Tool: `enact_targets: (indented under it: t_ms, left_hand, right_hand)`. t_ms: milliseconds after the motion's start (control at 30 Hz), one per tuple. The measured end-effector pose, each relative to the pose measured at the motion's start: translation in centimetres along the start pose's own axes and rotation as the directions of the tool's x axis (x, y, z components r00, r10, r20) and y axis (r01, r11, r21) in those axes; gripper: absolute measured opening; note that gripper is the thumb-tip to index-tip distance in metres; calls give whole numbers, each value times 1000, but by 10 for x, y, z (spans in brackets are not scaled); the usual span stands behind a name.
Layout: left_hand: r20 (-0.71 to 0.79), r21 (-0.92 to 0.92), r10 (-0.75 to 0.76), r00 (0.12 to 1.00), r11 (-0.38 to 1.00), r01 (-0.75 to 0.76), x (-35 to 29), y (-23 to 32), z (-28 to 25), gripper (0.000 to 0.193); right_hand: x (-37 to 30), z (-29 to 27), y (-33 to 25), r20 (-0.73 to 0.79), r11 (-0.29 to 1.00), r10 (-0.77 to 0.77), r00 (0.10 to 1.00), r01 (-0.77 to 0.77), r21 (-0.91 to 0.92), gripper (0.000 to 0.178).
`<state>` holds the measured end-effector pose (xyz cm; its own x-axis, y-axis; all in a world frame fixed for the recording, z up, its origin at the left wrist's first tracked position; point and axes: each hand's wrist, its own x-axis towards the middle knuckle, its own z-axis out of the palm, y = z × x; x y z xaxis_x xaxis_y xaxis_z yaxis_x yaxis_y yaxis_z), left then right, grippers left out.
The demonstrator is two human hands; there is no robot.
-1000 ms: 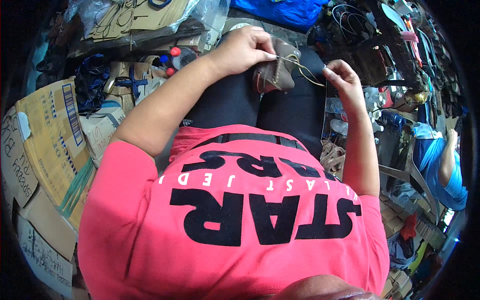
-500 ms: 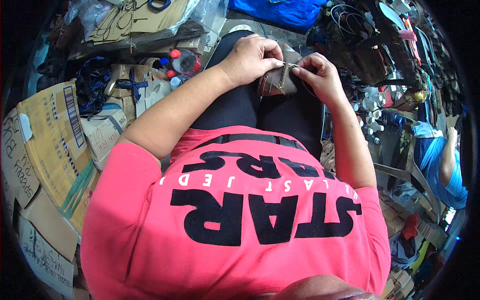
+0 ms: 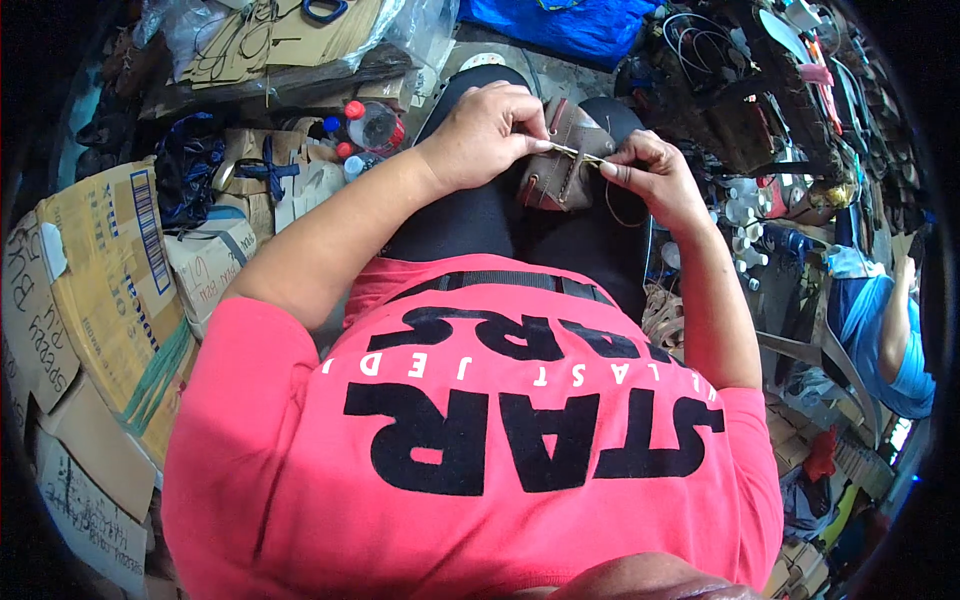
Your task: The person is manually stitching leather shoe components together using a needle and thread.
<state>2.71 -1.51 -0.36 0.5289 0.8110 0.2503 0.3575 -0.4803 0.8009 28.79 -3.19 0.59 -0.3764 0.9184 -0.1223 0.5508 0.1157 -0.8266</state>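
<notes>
A brown leather shoe (image 3: 572,148), with visible seams and reddish cord at its edges, rests between my thighs. A thin pale lace (image 3: 577,153) stretches taut across the top of it. My left hand (image 3: 485,137) pinches one end of the lace between thumb and forefinger, just left of the shoe. On the other side my right hand (image 3: 655,178) grips the opposite end, fingers curled. From that hand a loose loop of the lace hangs beside the shoe. The shoe's underside is hidden.
Cardboard boxes (image 3: 105,290) crowd my left side, near plastic bottles with red and blue caps (image 3: 372,128). Flat card pieces (image 3: 290,45) lie ahead on the left, a blue plastic sheet (image 3: 565,28) beyond. At right are cluttered shelves and another person's blue sleeve (image 3: 880,340).
My hands have drawn apart and slightly nearer to me, pulling the lace straight across the shoe. More of the shoe's top now shows between them.
</notes>
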Motion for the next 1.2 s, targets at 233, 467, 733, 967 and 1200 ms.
enact_targets:
  t_ms: [233,467,733,967,1200]
  left_hand:
    - [246,625,134,960,735,-263,12,31,2,10]
    - [415,591,69,907,737,-327,8,25,-10,13]
    - [291,614,141,946,731,-298,1,26,-5,13]
    - [397,557,134,908,751,-354,1,13,-13,22]
    - [36,167,-508,861,852,496,-57,-9,-99,4]
  right_hand:
    - [6,7,-34,155,738,-251,956,292,-608,11]
    - [7,3,-31,191,720,-189,963,268,-639,8]
    - [4,3,-36,177,644,-304,936,339,-685,7]
    - [2,-2,-19,222,663,-285,932,359,-657,9]
    - [-42,-51,35,-139,972,218,966,-228,-61,9]
